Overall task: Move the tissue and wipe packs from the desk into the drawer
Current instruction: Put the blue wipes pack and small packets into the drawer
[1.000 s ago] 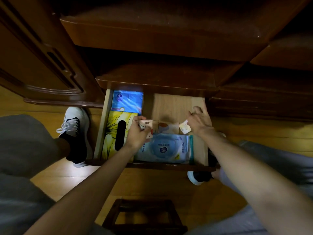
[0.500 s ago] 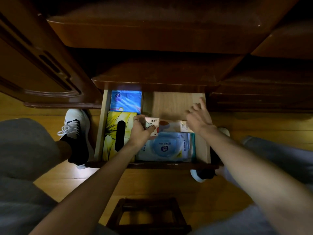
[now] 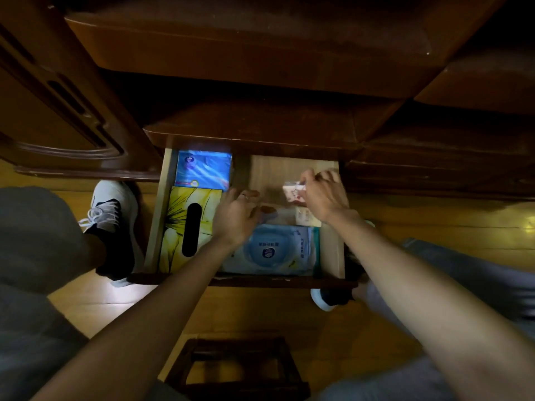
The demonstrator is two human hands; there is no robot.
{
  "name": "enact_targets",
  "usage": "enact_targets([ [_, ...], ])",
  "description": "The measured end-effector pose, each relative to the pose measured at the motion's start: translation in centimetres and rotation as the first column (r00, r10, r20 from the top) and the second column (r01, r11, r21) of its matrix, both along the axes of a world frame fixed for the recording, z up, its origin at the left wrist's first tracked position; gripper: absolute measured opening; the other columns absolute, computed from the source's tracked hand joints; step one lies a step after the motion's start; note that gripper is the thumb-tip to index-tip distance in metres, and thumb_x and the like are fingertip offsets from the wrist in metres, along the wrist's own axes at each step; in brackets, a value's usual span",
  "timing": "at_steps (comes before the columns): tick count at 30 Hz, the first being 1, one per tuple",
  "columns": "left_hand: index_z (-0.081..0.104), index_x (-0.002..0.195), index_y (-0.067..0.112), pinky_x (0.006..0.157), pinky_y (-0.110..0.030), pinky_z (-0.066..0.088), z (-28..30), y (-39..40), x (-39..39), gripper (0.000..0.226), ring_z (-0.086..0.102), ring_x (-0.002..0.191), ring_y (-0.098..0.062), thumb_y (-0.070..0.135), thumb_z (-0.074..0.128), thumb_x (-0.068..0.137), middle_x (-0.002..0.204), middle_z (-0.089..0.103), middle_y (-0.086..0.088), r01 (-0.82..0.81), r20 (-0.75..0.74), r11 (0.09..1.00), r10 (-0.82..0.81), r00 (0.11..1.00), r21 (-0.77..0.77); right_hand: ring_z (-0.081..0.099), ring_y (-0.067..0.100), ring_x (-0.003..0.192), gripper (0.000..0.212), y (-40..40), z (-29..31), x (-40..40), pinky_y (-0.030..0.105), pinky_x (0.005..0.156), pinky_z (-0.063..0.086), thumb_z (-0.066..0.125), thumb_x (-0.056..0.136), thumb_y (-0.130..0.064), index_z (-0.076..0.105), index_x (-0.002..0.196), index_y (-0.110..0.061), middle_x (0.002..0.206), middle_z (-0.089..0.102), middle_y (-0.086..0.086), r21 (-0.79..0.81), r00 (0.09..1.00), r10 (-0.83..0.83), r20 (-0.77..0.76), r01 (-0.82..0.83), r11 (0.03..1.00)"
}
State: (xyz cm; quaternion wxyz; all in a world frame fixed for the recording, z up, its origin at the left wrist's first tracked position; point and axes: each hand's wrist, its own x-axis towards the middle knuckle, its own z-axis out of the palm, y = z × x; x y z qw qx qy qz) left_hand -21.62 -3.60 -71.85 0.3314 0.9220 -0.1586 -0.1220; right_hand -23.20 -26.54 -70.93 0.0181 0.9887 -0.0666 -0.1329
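**Drawer nearly packed, small pack in right hand**

Head view, the only one: open drawer [image 3: 330,256] pulled out under the dark wooden desk [image 3: 246,53], person seated over it, both arms reaching in.

Left column of the drawer: blue tissue pack [image 3: 203,172] at the back, yellow tissue box [image 3: 179,227] in front of it, touching. Front right: large wipe pack [image 3: 270,250] with a round blue lid label, lying flat against the drawer front. Just behind it, some small packs [image 3: 304,217] lie flat, partly under the hands, count unclear.

Right hand [image 3: 325,195] has its fingers pinched narrow on a small pink-white pack [image 3: 293,192], held over the bare back-right part of the drawer; lifted or resting, cannot tell. Left hand [image 3: 234,218] is palm-down, fingers loosely spread, holding nothing, resting over the small packs beside the yellow box.

Progress, judged: most packs are already in. Left to do looks like setting the pinched pack down in the free back-right space. The desktop is out of view, so whether anything remains up there cannot be told. Drawer not yet closed.
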Motion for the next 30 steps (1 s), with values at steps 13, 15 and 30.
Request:
enact_targets([
  [13, 0.059, 0.131, 0.021, 0.116, -0.050, 0.029, -2.0, 6.2, -0.7, 0.043, 0.022, 0.147, -0.036, 0.031, 0.061, 0.090, 0.153, 0.033, -0.018, 0.000, 0.112, 0.951, -0.036, 0.993, 0.308, 0.042, 0.029, 0.134, 0.048, 0.0, -2.5, 2.5, 0.049, 0.115, 0.019, 0.052, 0.095, -0.032, 0.051, 0.141, -0.021, 0.139, 0.059, 0.008, -0.432, 0.939, 0.051, -0.340, -0.204, 0.878],
  [15, 0.060, 0.129, 0.022, 0.114, -0.050, 0.031, -1.8, 6.0, -0.6, 0.039, 0.023, 0.146, -0.036, 0.032, 0.060, 0.091, 0.152, 0.034, -0.017, -0.011, 0.119, 0.956, -0.025, 0.993, 0.293, 0.043, 0.026, 0.131, 0.048, 0.1, -2.5, 2.5, 0.046, 0.108, 0.025, 0.045, 0.096, -0.036, 0.052, 0.140, -0.021, 0.137, 0.061, 0.007, -0.383, 0.918, 0.061, -0.393, -0.223, 0.896],
  [30, 0.063, 0.125, 0.019, 0.114, -0.052, 0.033, -2.9, 6.3, -0.4, 0.038, 0.025, 0.145, -0.039, 0.033, 0.062, 0.090, 0.151, 0.038, -0.019, -0.006, 0.151, 0.956, -0.041, 0.988, 0.294, 0.035, 0.031, 0.146, 0.065, 0.7, -2.3, 2.6, 0.057, 0.123, -0.005, 0.050, 0.096, -0.026, 0.026, 0.156, -0.016, 0.148, 0.053, 0.012, -0.351, 0.850, 0.033, -0.526, -0.252, 0.902],
])
